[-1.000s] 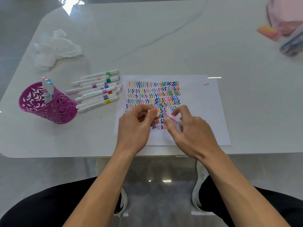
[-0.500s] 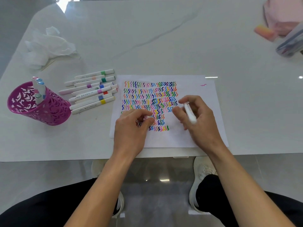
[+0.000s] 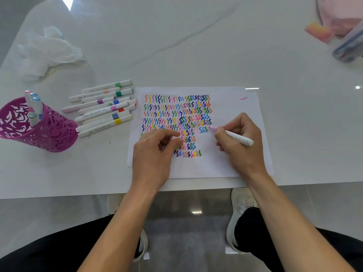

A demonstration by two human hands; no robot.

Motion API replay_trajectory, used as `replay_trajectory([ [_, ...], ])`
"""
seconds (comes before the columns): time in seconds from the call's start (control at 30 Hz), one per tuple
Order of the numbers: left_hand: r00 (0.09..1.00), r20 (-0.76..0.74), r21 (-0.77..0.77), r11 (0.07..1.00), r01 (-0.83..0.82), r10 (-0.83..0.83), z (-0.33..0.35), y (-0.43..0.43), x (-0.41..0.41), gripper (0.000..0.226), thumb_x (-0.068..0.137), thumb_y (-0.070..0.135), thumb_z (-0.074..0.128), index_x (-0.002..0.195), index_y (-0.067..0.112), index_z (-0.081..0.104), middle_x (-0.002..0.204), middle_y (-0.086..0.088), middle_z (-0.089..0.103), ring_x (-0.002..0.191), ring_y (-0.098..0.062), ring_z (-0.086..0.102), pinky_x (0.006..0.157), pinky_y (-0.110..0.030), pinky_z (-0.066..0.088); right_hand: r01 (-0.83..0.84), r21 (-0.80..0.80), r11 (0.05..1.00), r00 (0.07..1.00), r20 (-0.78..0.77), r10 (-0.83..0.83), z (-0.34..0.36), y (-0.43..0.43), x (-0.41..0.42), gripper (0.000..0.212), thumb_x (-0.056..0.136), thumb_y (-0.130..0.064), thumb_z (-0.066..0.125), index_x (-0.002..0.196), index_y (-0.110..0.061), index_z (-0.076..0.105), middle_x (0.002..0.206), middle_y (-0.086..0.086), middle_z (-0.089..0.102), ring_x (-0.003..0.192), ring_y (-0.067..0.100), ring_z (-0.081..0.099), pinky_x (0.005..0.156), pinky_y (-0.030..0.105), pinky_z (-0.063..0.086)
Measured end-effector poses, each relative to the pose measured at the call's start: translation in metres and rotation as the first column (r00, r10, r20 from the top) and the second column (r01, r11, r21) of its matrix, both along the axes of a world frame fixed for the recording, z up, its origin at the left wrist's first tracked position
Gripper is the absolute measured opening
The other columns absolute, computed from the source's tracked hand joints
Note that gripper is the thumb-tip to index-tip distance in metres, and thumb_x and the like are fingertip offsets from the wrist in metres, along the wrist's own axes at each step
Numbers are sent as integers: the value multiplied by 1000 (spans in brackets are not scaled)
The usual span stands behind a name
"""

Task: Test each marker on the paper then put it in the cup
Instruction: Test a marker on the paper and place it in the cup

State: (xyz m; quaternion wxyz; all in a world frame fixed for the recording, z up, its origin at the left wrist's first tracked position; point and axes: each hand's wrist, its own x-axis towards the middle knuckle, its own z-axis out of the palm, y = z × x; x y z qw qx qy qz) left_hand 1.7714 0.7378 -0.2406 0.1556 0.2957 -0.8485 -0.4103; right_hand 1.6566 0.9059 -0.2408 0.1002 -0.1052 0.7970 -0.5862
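The right hand (image 3: 239,148) grips the pink marker (image 3: 238,138) like a pen, tip down on the paper (image 3: 235,107), at the right edge of the squiggles. The left hand (image 3: 153,156) rests on the paper, thumb and forefinger pinching a small pale cap (image 3: 171,137). Loose markers (image 3: 104,111) lie just left of the paper, and the purple cup (image 3: 57,134) stands farther left.

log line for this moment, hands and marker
step: testing pink marker | right hand: grips it, tip at paper | left hand: pinches cap | cup: holds markers
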Motion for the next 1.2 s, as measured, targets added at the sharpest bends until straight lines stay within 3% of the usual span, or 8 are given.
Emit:
replay_trajectory([
  [0.13, 1000, 14, 3, 1000, 3, -4, -1, -1, 0, 9, 87, 37, 76, 96, 39, 72, 89, 25, 63, 88, 4, 58, 73, 0, 39, 6, 19, 1000, 1000, 3, -6, -1, -1, 0, 29, 89, -24, 83, 77, -23, 56, 69, 4, 70, 61, 22, 72, 54, 34, 57],
  [0.4, 1000, 4, 4, 1000, 0, 0, 0, -1, 0, 10, 88, 34, 77, 97, 33, 75, 91, 20, 65, 87, 4, 58, 73, 1, 38, 4, 60, 998, 1000, 13, -5, -2, -2, 0, 30, 87, -21, 82, 75, -19, 55, 67, 8, 69, 62, 28, 72, 57, 45, 57],
  [0.63, 1000, 17, -9, 1000, -4, 4, 1, 0, 0, 10, 88, 36, 76, 98, 34, 75, 91, 21, 65, 87, 4, 59, 71, -1, 41, 44, 75, 996, 999, -18, -42, -3, -3, 1, 34, 85, -17, 82, 70, -22, 52, 66, 13, 68, 56, 23, 69, 51, 30, 51],
  [0.77, 1000, 11, -13, 1000, -7, 7, 1, 0, 0, 10, 87, 35, 77, 97, 31, 76, 91, 19, 67, 87, 1, 60, 71, -2, 41, 44, 84, 996, 999, -25, -42, -4, -3, 0, 34, 85, -18, 82, 70, -21, 52, 66, 13, 68, 57, 24, 69, 52, 34, 53],
  [1.2, 998, -55, 17, 1000, 17, -16, 6, -1, 13, 15, 85, 29, 81, 99, 32, 78, 94, 20, 68, 88, -1, 61, 74, -5, 41, -11, -139, 990, 1000, 7, 12, 5, 3, 8, 21, 90, -18, 74, 86, -29, 56, 65, -1, 68, 59, 16, 67, 52, 20, 49],
])
